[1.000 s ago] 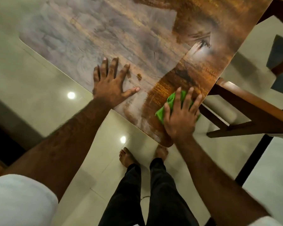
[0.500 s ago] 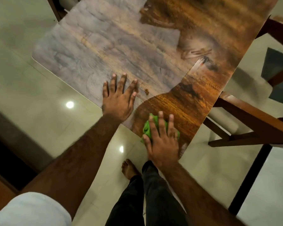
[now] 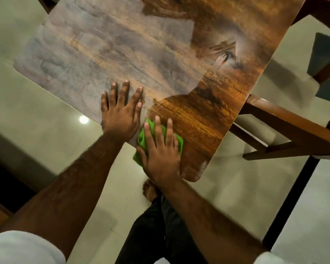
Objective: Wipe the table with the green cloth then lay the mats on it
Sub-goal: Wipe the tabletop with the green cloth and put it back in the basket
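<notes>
- One table (image 3: pixel 122 54), wood-grain top
- One green cloth (image 3: pixel 141 138), bunched
- Two hands: one left hand (image 3: pixel 120 115) and one right hand (image 3: pixel 160 149)
- Two bare forearms
- Two white sleeves, one at each lower corner: left sleeve (image 3: pixel 21 248), right sleeve (image 3: pixel 269 259)
- One bare foot (image 3: pixel 150 190) showing; any second foot is hidden
- One wooden chair (image 3: pixel 293 130) beside the table
- One round light reflection (image 3: pixel 83 119) on the floor
</notes>
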A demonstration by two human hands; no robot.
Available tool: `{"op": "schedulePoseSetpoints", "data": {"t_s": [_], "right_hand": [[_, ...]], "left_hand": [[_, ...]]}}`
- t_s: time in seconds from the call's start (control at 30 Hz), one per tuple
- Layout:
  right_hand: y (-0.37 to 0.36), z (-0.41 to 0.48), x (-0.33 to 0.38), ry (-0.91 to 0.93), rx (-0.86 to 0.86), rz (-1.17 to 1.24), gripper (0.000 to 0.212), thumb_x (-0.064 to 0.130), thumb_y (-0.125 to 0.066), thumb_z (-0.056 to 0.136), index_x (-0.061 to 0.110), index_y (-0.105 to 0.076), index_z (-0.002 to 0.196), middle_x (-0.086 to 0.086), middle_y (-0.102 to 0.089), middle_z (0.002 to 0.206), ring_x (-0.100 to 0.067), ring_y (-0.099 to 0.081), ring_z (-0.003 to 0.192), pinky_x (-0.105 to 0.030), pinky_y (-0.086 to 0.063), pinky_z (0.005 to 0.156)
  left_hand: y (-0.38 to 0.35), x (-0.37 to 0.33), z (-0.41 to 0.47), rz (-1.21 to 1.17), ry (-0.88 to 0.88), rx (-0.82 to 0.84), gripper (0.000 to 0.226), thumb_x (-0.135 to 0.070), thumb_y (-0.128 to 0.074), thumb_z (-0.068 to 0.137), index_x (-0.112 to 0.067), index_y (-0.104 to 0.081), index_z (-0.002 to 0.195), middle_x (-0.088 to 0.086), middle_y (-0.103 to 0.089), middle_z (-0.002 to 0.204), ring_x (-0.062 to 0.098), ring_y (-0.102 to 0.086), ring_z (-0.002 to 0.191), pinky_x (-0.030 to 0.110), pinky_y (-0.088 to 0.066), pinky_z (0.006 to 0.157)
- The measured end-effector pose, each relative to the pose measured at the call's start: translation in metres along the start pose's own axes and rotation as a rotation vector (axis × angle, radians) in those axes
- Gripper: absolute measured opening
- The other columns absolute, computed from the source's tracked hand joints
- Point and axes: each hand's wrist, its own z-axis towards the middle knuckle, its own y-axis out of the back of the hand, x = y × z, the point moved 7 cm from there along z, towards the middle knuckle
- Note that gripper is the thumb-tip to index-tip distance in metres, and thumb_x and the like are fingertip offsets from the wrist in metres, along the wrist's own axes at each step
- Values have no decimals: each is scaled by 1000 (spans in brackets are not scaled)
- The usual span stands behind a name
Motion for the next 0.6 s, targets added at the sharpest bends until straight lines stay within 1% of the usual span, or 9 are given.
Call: {"op": "schedulePoseSetpoints", "data": {"t_s": [0.1, 0.13, 0.23, 0.33, 0.4, 0.43, 0.5, 0.6], "right_hand": [[-2, -54, -45, -24, 3, -50, 80, 70, -38, 112, 30, -16, 177, -6, -4, 186, -40, -3, 171, -59, -30, 127], [0, -65, -65, -47, 9, -70, 80, 70, -39, 111, 30, -17, 177, -7, -6, 186, -40, -6, 171, -60, -31, 125], [11, -79, -119, -106, 44, -74, 81, 66, -39, 111, 29, -13, 178, -7, 1, 186, -40, 0, 171, -65, -26, 128], [18, -67, -137, -213, 41, -65, 80, 63, -36, 112, 25, -12, 178, -9, 5, 186, -40, 4, 171, -63, -23, 130], [20, -48, -122, -273, 23, -84, 79, 64, -29, 113, 24, -9, 178, -11, 6, 186, -42, 5, 171, -62, -22, 131], [20, -36, -108, -267, 21, -88, 79, 64, -26, 113, 24, -6, 178, -12, 7, 185, -42, 5, 170, -62, -20, 131], [16, -5, -69, -183, 23, -68, 79, 64, -24, 114, 23, -2, 178, -13, 10, 185, -43, 8, 170, -61, -14, 133], [5, 38, 2, -31, 22, -26, 79, 64, -27, 115, 23, -2, 178, -13, 13, 185, -43, 12, 170, -60, -6, 134]], "left_hand": [[0, 0, 1, -12, 9, -3, 56, -55, -23, 117, -48, -19, 173, 0, -12, 185, 34, -7, 170, 62, -9, 134], [0, 0, 1, -19, 10, 3, 56, -56, -23, 117, -49, -18, 173, 0, -11, 185, 34, -7, 170, 63, -8, 134], [0, 1, 1, -26, 12, 12, 57, -57, -21, 117, -49, -17, 173, -1, -10, 185, 33, -6, 171, 62, -7, 135], [-2, 4, 3, -23, 14, 16, 57, -57, -20, 116, -49, -18, 173, -1, -10, 185, 33, -6, 171, 62, -7, 135], [0, 7, 4, -84, 23, 14, 57, -55, -22, 116, -47, -22, 173, -2, -15, 184, 31, -8, 170, 61, -7, 135], [2, 8, 4, -133, 31, 2, 57, -52, -24, 116, -44, -24, 173, -3, -19, 183, 29, -10, 170, 60, -7, 135], [7, 12, 5, -213, 57, -18, 58, -47, -26, 116, -38, -25, 174, -4, -26, 181, 26, -14, 170, 59, -9, 135], [8, 14, 7, -274, 91, 15, 60, -46, -23, 116, -32, -27, 174, -5, -28, 181, 22, -13, 170, 56, -7, 136]]}}
